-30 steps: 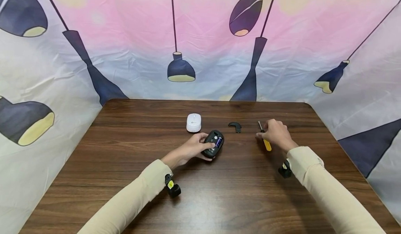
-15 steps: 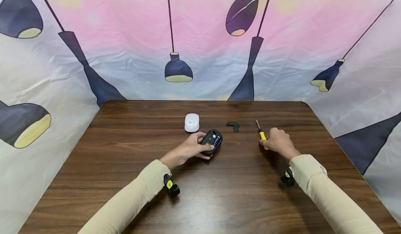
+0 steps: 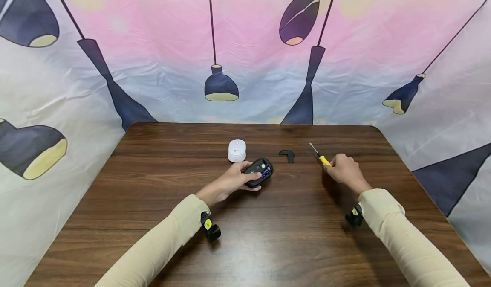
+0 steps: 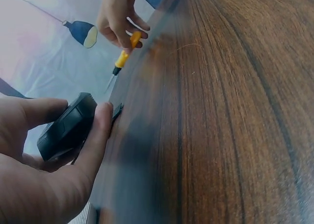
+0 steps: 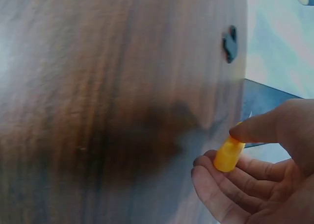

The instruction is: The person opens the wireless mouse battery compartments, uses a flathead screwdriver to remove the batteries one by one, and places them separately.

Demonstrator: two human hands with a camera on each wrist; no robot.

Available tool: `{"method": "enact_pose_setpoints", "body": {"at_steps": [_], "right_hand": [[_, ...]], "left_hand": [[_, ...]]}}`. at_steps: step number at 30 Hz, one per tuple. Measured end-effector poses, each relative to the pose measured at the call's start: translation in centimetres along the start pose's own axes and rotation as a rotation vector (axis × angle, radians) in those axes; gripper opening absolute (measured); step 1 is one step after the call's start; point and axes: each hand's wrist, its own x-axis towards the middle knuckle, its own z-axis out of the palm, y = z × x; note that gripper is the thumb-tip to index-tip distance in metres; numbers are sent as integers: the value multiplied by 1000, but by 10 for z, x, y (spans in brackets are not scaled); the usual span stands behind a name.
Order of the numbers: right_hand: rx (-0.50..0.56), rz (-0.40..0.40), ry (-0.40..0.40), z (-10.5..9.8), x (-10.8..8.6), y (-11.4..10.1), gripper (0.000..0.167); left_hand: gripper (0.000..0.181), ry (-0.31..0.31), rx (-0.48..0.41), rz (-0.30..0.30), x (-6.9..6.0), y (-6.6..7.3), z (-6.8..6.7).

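My left hand (image 3: 232,181) grips a black computer mouse (image 3: 264,166), its underside turned up toward the head camera. A battery with a blue-purple wrapper (image 3: 266,172) shows in the mouse's uncovered slot, and my thumb lies across the underside beside it. Over on the right, my right hand (image 3: 346,172) pinches a screwdriver (image 3: 324,160) by its yellow handle, the metal shaft pointing away and to the left. In the right wrist view the handle's butt (image 5: 226,159) sits between thumb and fingers. A curved black battery cover (image 3: 287,155) lies on the table between the hands.
A white mouse (image 3: 237,150) stands on the wooden table (image 3: 184,150), just beyond my left hand. Behind the table's far edge hangs a cloth backdrop (image 3: 168,82) printed with lamps.
My right hand has picked the screwdriver up from the table, and its tip has swung leftward. The left hand keeps hold of the black mouse, whose tilt has shifted slightly.
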Motion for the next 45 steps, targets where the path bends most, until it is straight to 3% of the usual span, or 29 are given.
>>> {"method": "enact_pose_setpoints", "body": {"at_steps": [9,16,24,31,45], "right_hand": [[63,-72,75,-13,-3,-13,29],[112,-123,117,-20,-5,-23,31],[165,-229,174,-26,-9,-38,26],[177,-270,174,-32,-12,-55,21],[214,-425,110,-42,-23,-89,12]], "left_hand": [[44,39,-22,7,0,1,2],[39,16,-79,49,2,0,1],[44,47,-75,23,1,4,0],[45,50,-89,23,2,5,2],[48,83,-103,32,6,4,2]]}}
